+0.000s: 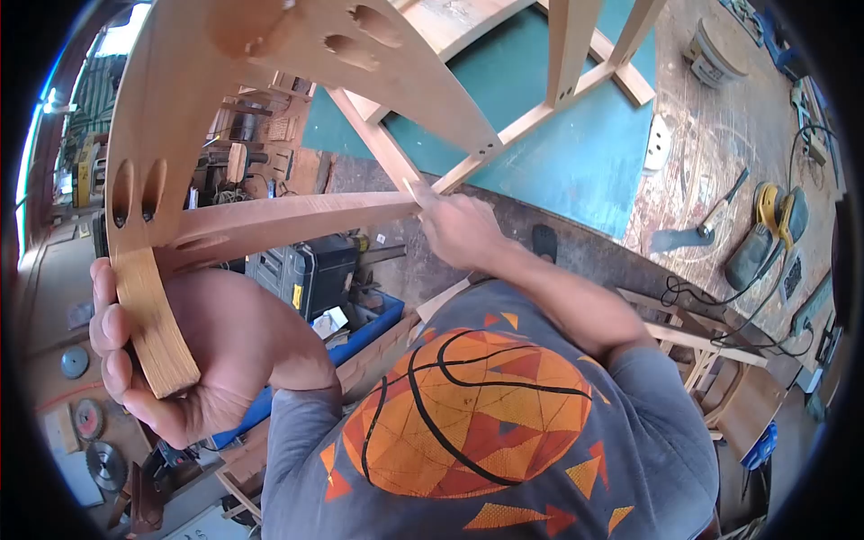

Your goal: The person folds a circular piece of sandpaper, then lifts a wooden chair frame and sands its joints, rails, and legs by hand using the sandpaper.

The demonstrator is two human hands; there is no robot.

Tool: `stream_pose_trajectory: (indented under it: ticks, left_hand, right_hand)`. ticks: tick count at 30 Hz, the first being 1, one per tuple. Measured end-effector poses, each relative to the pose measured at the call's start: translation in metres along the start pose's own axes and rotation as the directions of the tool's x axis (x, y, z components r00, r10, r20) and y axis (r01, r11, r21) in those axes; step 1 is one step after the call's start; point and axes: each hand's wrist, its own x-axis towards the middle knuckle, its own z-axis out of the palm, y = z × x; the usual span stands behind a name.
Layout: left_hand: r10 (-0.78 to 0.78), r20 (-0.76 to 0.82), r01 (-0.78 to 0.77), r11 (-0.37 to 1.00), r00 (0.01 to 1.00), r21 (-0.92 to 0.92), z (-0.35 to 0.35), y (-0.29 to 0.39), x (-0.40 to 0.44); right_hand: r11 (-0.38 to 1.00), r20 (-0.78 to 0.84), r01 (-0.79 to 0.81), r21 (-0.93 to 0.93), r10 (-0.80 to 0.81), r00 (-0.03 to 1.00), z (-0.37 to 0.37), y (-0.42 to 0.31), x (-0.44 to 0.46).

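A large wooden frame [171, 108] with pocket-screw holes rises close in front of me at the left. My left hand [216, 342] is closed around the lower end of its wooden leg [153, 315], fingers on the outer side and palm behind. A curved wooden rail [297, 219] runs from that leg toward my right hand [459, 229]. The right hand's fingers are pressed together at the rail's far end, where it meets a lighter wooden bar [382, 144]. A thin pale edge shows by the fingertips; whether it is a separate piece I cannot tell.
The frame stands over a teal board [576, 171] on a worn workbench [693, 198]. On the bench lie a yellow-and-grey sander [765, 229] with its cord, a brush [720, 211], a power strip [658, 144] and a tub [711, 58]. A black toolbox [306, 270] and saw blades [105, 465] are at left.
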Motion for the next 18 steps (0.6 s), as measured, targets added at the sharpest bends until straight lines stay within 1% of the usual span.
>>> stream_pose_trajectory:
  ticks: [1, 2, 3, 4, 5, 7, 8, 9, 11, 12, 13, 14, 17, 18]
  left_hand:
    - [-0.004, 0.012, 0.004, 1.000, 1.000, -0.014, 0.000, 0.000, 0.002]
    - [0.007, 0.004, -0.007, 1.000, 1.000, -0.009, 0.001, -0.001, 0.001]
    - [0.016, -0.009, -0.016, 1.000, 1.000, 0.006, 0.002, -0.002, 0.000]
    - [0.046, 0.036, -0.047, 0.999, 0.998, 0.018, 0.000, -0.004, 0.001]
    - [0.046, 0.041, -0.047, 0.999, 0.998, 0.021, -0.003, -0.003, 0.002]
    - [0.002, 0.051, 0.002, 0.998, 0.999, -0.064, -0.006, -0.004, 0.001]
    - [-0.012, 0.054, 0.017, 0.996, 0.998, -0.091, -0.006, -0.004, 0.001]
    - [-0.017, 0.058, 0.021, 0.997, 0.998, -0.070, -0.005, -0.003, 0.000]
    - [-0.026, 0.070, 0.029, 0.998, 0.997, -0.047, -0.005, -0.001, 0.001]
    - [-0.022, 0.107, 0.027, 0.999, 0.994, -0.042, -0.007, -0.001, 0.001]
    - [-0.009, 0.117, 0.013, 0.999, 0.993, -0.033, -0.007, -0.002, 0.001]
    - [0.005, 0.127, -0.002, 1.000, 0.992, -0.025, -0.007, -0.003, 0.001]
    - [-0.028, 0.143, 0.028, 1.000, 0.989, -0.003, -0.008, 0.001, 0.000]
    - [-0.051, 0.128, 0.055, 0.998, 0.990, -0.027, -0.009, 0.002, 0.000]
  right_hand:
    - [1.000, -0.010, -0.008, 0.013, 0.008, 1.000, 0.002, -0.011, -0.004]
    - [0.961, -0.265, 0.278, -0.003, -0.269, 0.926, 0.003, -0.020, -0.008]
    - [0.841, -0.474, 0.532, -0.095, -0.508, 0.719, 0.002, -0.027, -0.010]
    - [0.829, -0.481, 0.536, -0.160, -0.540, 0.691, -0.002, -0.035, -0.011]
    - [0.828, -0.482, 0.538, -0.155, -0.539, 0.691, 0.003, -0.028, -0.010]
    - [0.923, -0.348, 0.352, -0.159, -0.385, 0.855, 0.019, 0.012, 0.003]
    - [0.965, -0.194, 0.141, -0.221, -0.185, 0.963, 0.036, 0.035, 0.013]
    - [0.967, -0.192, 0.139, -0.214, -0.181, 0.965, 0.030, 0.034, 0.011]
    - [0.973, -0.129, 0.144, -0.181, -0.169, 0.977, 0.014, 0.026, 0.003]
    - [0.972, -0.130, 0.148, -0.183, -0.174, 0.976, 0.018, 0.029, 0.002]
    - [0.961, -0.313, 0.252, -0.115, -0.276, 0.909, 0.022, 0.033, 0.005]
    - [0.929, -0.482, 0.365, -0.054, -0.345, 0.806, 0.027, 0.036, 0.005]
    - [0.927, -0.447, 0.368, -0.072, -0.360, 0.819, 0.028, 0.027, -0.008]
    - [0.927, -0.448, 0.370, -0.066, -0.359, 0.819, 0.027, 0.026, -0.007]
